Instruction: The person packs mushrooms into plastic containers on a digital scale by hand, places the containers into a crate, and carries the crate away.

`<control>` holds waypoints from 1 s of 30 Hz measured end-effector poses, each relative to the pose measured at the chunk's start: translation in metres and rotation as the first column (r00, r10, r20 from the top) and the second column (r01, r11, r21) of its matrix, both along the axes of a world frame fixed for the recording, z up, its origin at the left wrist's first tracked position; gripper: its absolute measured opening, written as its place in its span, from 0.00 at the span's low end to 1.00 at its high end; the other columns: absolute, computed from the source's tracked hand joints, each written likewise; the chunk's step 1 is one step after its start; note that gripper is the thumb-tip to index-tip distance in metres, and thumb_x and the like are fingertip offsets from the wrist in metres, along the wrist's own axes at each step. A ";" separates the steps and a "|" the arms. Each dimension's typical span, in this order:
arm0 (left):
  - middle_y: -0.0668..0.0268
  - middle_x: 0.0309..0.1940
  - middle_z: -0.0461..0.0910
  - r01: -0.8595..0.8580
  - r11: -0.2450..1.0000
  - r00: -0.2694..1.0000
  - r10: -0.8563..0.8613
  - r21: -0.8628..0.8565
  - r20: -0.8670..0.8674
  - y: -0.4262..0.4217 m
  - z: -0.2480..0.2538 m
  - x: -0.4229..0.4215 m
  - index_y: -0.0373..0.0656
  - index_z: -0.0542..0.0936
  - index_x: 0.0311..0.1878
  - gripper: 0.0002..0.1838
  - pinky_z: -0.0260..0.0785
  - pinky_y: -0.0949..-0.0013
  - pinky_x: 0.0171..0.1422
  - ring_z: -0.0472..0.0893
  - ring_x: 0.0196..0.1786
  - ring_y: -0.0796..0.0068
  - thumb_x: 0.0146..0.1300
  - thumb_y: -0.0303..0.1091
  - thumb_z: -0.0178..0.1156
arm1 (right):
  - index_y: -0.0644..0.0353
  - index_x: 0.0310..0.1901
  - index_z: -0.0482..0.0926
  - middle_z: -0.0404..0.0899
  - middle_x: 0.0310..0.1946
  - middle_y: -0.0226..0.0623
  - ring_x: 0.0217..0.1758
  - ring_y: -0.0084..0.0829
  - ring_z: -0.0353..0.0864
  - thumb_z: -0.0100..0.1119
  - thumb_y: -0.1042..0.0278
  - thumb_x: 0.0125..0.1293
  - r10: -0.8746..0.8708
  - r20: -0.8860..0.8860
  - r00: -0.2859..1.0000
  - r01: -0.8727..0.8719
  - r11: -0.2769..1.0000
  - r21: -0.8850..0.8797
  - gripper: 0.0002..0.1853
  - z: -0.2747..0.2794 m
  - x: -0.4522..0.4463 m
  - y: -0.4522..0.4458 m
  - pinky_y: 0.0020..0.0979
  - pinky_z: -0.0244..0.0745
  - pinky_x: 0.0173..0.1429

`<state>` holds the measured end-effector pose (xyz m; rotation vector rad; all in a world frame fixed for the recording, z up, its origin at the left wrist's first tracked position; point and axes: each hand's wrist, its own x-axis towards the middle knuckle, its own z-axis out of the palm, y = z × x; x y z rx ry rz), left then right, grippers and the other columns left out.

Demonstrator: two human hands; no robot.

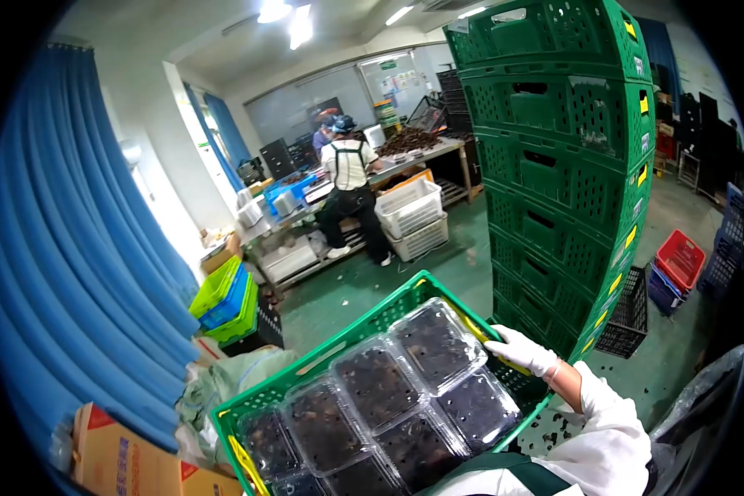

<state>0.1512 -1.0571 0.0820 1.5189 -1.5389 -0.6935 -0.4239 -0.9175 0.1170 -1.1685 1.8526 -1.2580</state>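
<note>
A green plastic crate [339,341] is tilted in front of me, with yellow handles at its two ends. Inside lie several clear plastic boxes [378,382], lidded and filled with dark brown pieces. My right hand [522,350], in a white glove, grips the crate at its right end beside the yellow handle; its fingertips are partly hidden by the rim. My left hand is outside the picture.
A tall stack of green crates [554,186] stands just beyond my right hand. Blue curtains [83,248] and a cardboard box [128,459] are at left. Behind, a person [351,186] stands at a worktable [405,163]. A red basket [680,259] is at right.
</note>
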 end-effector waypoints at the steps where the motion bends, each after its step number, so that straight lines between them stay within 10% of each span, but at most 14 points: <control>1: 0.64 0.36 0.76 0.031 0.999 0.999 -0.031 0.010 -0.015 -0.020 -0.004 -0.011 0.38 0.75 0.57 0.17 0.69 0.71 0.39 0.73 0.35 0.74 0.68 0.35 0.57 | 0.60 0.58 0.72 0.77 0.38 0.32 0.40 0.23 0.74 0.57 0.56 0.66 -0.064 0.057 0.996 0.063 0.998 0.019 0.23 0.003 -0.007 0.003 0.28 0.71 0.50; 9: 0.65 0.33 0.76 0.423 0.899 0.900 -0.402 0.112 -0.170 -0.255 -0.048 -0.116 0.39 0.75 0.56 0.17 0.69 0.72 0.37 0.73 0.32 0.75 0.68 0.35 0.57 | 0.63 0.60 0.71 0.78 0.39 0.32 0.38 0.21 0.74 0.59 0.60 0.66 -0.449 0.090 0.889 0.446 0.893 0.052 0.24 -0.037 -0.072 -0.027 0.26 0.72 0.48; 15: 0.66 0.30 0.76 0.728 0.414 0.605 -0.763 0.546 -0.228 -0.459 -0.023 -0.256 0.45 0.67 0.65 0.21 0.70 0.72 0.30 0.75 0.27 0.74 0.70 0.34 0.54 | 0.62 0.55 0.73 0.75 0.33 0.27 0.35 0.18 0.71 0.58 0.58 0.67 -0.681 0.289 0.673 0.655 0.730 0.196 0.21 -0.099 -0.082 -0.090 0.23 0.70 0.41; 18: 0.57 0.49 0.78 0.648 0.552 0.720 -0.217 0.525 -0.660 -0.501 -0.036 -0.324 0.44 0.59 0.72 0.26 0.75 0.65 0.49 0.78 0.43 0.67 0.72 0.33 0.48 | 0.62 0.56 0.72 0.73 0.33 0.26 0.33 0.18 0.70 0.58 0.57 0.68 -0.772 0.365 0.521 0.688 0.633 0.356 0.21 -0.127 -0.061 -0.090 0.23 0.69 0.38; 19: 0.57 0.49 0.78 0.645 0.516 0.738 -0.233 0.563 -0.633 -0.520 -0.040 -0.349 0.44 0.59 0.72 0.26 0.75 0.65 0.49 0.78 0.43 0.67 0.72 0.33 0.48 | 0.62 0.55 0.72 0.73 0.32 0.25 0.33 0.18 0.70 0.58 0.58 0.68 -0.798 0.364 0.481 0.705 0.598 0.381 0.21 -0.145 -0.055 -0.087 0.23 0.69 0.38; 20: 0.56 0.58 0.71 0.645 0.323 0.693 -0.631 0.693 -0.351 -0.538 -0.043 -0.377 0.44 0.55 0.73 0.31 0.72 0.65 0.56 0.76 0.49 0.68 0.70 0.34 0.51 | 0.62 0.55 0.72 0.73 0.31 0.25 0.32 0.18 0.70 0.58 0.58 0.68 -0.819 0.361 0.446 0.716 0.568 0.406 0.20 -0.162 -0.049 -0.079 0.23 0.69 0.37; 21: 0.55 0.67 0.64 0.542 0.165 0.403 -0.911 0.824 -0.083 -0.553 -0.052 -0.406 0.45 0.52 0.75 0.35 0.68 0.64 0.64 0.73 0.56 0.69 0.68 0.35 0.54 | 0.62 0.53 0.73 0.73 0.30 0.25 0.31 0.18 0.69 0.58 0.58 0.67 -0.862 0.319 0.395 0.697 0.507 0.507 0.19 -0.180 -0.041 -0.071 0.23 0.68 0.36; 22: 0.56 0.75 0.48 0.408 0.126 0.674 -0.710 0.904 -0.205 -0.500 -0.021 -0.462 0.52 0.45 0.77 0.44 0.46 0.64 0.79 0.52 0.75 0.63 0.62 0.27 0.59 | 0.62 0.51 0.74 0.74 0.30 0.26 0.31 0.18 0.70 0.58 0.57 0.67 -0.887 0.330 0.323 0.705 0.458 0.541 0.18 -0.185 -0.031 -0.072 0.23 0.68 0.36; 24: 0.71 0.27 0.74 0.655 0.242 0.463 -0.877 0.716 -0.128 -0.521 -0.097 -0.489 0.36 0.72 0.57 0.18 0.64 0.79 0.29 0.71 0.25 0.84 0.65 0.28 0.56 | 0.61 0.50 0.74 0.75 0.31 0.27 0.30 0.18 0.70 0.59 0.58 0.67 -0.925 0.344 0.159 0.683 0.354 0.638 0.17 -0.206 -0.007 -0.068 0.22 0.68 0.35; 30: 0.72 0.26 0.74 0.569 -0.010 0.241 -0.954 0.822 -0.178 -0.493 -0.203 -0.615 0.33 0.70 0.59 0.21 0.61 0.80 0.25 0.69 0.22 0.87 0.64 0.28 0.57 | 0.61 0.36 0.77 0.77 0.23 0.28 0.23 0.18 0.71 0.57 0.60 0.67 -0.974 0.192 -0.119 0.666 0.065 0.743 0.11 -0.270 0.028 -0.028 0.21 0.65 0.31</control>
